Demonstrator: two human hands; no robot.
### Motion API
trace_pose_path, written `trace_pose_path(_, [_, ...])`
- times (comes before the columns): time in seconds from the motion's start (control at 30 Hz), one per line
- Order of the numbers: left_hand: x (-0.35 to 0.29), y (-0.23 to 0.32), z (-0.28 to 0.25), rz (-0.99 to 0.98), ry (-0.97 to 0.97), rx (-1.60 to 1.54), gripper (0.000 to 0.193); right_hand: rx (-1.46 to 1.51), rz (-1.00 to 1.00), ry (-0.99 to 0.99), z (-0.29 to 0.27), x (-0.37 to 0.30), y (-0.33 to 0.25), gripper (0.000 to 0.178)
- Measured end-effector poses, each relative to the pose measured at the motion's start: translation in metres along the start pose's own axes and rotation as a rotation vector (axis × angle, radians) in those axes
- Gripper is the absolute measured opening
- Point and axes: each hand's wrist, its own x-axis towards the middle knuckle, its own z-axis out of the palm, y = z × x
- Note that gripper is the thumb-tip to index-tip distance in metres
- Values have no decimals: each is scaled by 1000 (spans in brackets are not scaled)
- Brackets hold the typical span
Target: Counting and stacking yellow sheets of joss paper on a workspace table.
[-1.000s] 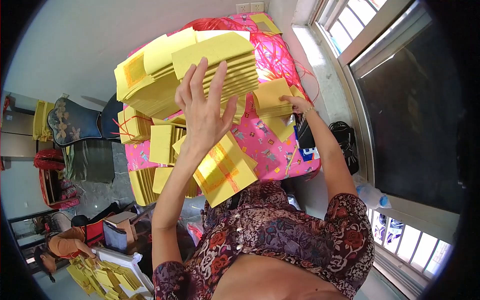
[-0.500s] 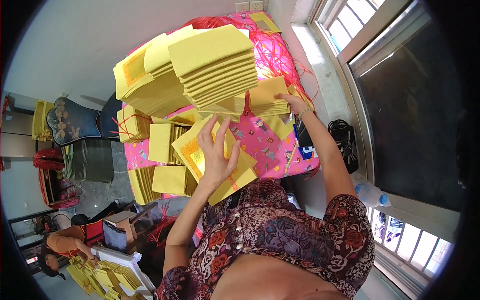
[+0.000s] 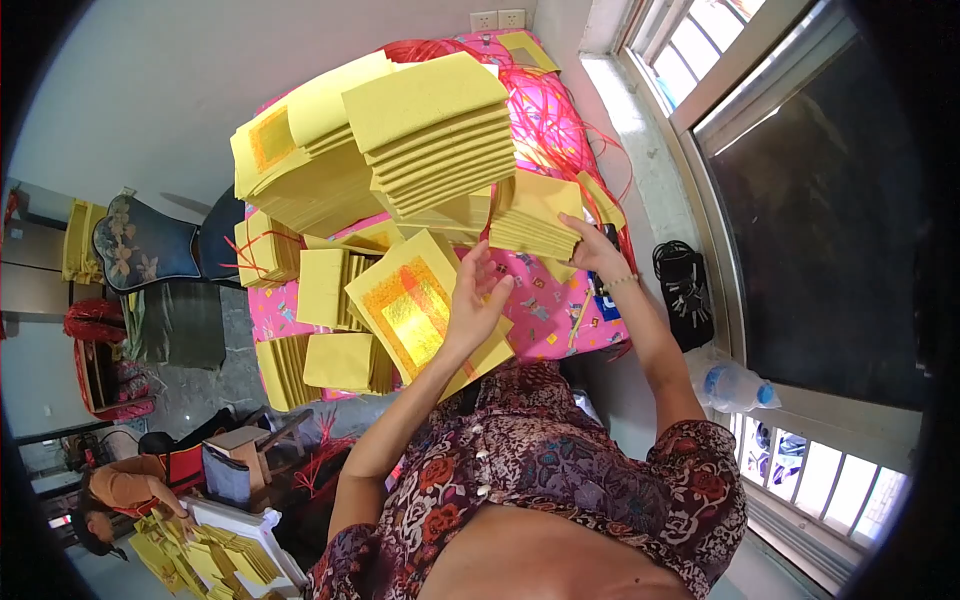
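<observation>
My right hand (image 3: 598, 248) grips the right edge of a stack of folded yellow paper (image 3: 540, 212), with its thumb on top. The stack is tilted, its layered edge toward me. My left hand (image 3: 480, 300) holds nothing; its fingers are apart, just left of that stack. Under the left wrist lie yellow sheets with an orange and gold printed square (image 3: 415, 320), at the near edge of the pink table cover (image 3: 540, 335). A tall pile of folded yellow paper (image 3: 430, 110) rises beyond both hands.
Smaller yellow bundles (image 3: 345, 362) stand at the table's left. Red plastic strips (image 3: 560, 130) lie tangled at the back right. A window (image 3: 810, 220) is on the right, with a plastic bottle (image 3: 735, 387) below it. At lower left, another person (image 3: 125, 485) handles yellow paper.
My right hand has drawn the folded stack toward me and tilted it. My left hand has moved right, off the printed square toward the stack.
</observation>
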Motion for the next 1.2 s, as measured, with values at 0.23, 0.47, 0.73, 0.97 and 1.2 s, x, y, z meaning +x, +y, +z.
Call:
trace_pose_path(0.23, [9,32,3,-169,-100,-233,81,212,-131,-462,-20,-55,23,56])
trace_pose_path(0.47, [16,42,-8,-237,-267,-172,117,-54,-176,-397,2,-110,33,59])
trace_pose_path(0.73, [-19,56,-3,-17,19,37,121,70,-316,-370,52,-123,54,55])
trace_pose_path(0.97, [-35,63,-23,-132,226,-393,89,-145,-334,-316,107,-139,46,63])
trace_pose_path(1.2, [-52,25,-68,-67,280,-411,80,-563,-526,-405,141,-140,34,88])
